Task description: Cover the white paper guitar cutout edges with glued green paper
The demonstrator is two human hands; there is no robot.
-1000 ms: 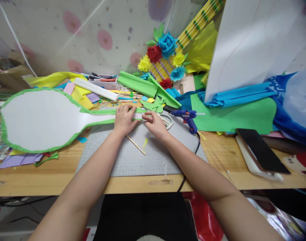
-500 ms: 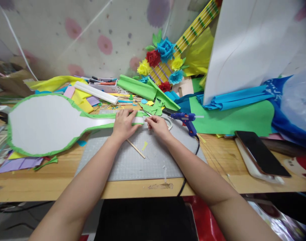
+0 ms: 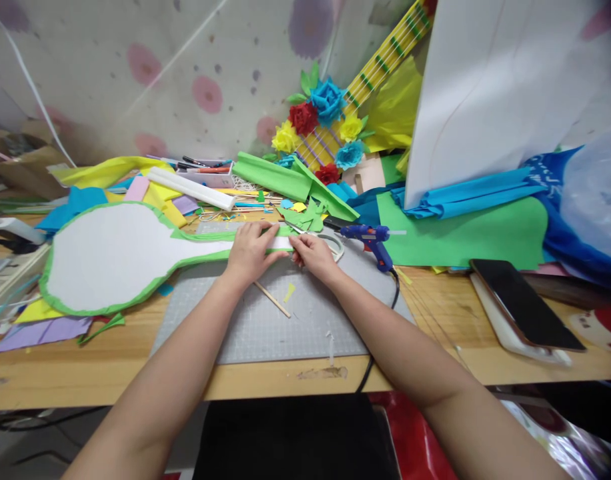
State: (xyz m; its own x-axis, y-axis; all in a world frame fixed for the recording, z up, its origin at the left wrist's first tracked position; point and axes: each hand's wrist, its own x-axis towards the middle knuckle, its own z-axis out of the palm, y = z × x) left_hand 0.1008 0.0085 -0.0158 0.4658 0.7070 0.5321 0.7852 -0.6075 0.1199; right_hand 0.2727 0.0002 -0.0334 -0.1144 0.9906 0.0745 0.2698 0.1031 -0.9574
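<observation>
Hands on the guitar cutout (image 3: 115, 257) neck
Flat left hand (image 3: 249, 250), right hand (image 3: 313, 255) pinching green edging (image 3: 284, 248) (glue gun (image 3: 371, 238) just beside); cutting mat (image 3: 285, 327) bare below.

**Counter stock, by count**

Guitar-shaped cutout (image 3: 110, 257), white with green edging: one. Grey cutting mat (image 3: 285, 327): one. Blue glue gun (image 3: 371, 237): one. Scissors (image 3: 331, 241): one pair. Wooden stick (image 3: 271, 299) on the mat: one. White paper roll (image 3: 193, 189), far left: one. Paper flowers (image 3: 303, 119): two red, two yellow, two large blue. Dark phone (image 3: 525, 303), near right: one. Hands: two, left hand (image 3: 250, 252) and right hand (image 3: 315, 257).
</observation>
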